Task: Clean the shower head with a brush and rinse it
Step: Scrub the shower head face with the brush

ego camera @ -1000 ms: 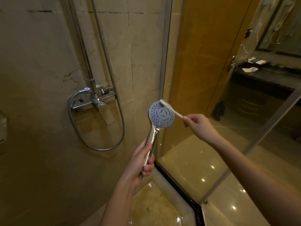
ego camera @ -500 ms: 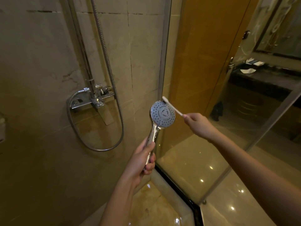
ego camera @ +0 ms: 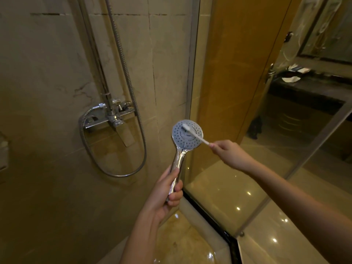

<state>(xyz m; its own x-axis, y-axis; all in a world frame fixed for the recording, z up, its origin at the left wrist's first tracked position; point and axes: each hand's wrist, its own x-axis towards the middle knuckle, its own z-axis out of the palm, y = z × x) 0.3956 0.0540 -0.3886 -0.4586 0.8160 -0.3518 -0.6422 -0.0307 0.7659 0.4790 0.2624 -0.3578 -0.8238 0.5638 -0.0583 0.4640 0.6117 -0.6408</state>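
The left hand [ego camera: 165, 193] is clenched around the lower part of the chrome handle of the hand-held shower head [ego camera: 179, 138], thumb up along the front and fingers curled round the far side. It holds the head upright in the air, in front of the corner where the tiled shower wall [ego camera: 47, 73] meets the glass shower screen [ego camera: 238, 82]. The round, grey spray face with its dark nozzle holes is turned toward the camera.

The right hand [ego camera: 228, 153] reaches in from the right and pinches the end of a white toothbrush [ego camera: 197, 135] between its fingertips. The brush slants up and to the left across the spray face, and its bristle end lies on the upper middle of the face.

On the wall to the left of the shower head sits a chrome mixer tap [ego camera: 112, 119]. A metal hose [ego camera: 143, 138] leaves its left end, loops down below it and rises past its right side up the wall. Beyond the glass, at the far right, a dark bench [ego camera: 304, 92] carries a few white items [ego camera: 290, 79] too small to name. The glossy floor [ego camera: 219, 187] reflects spots of light.
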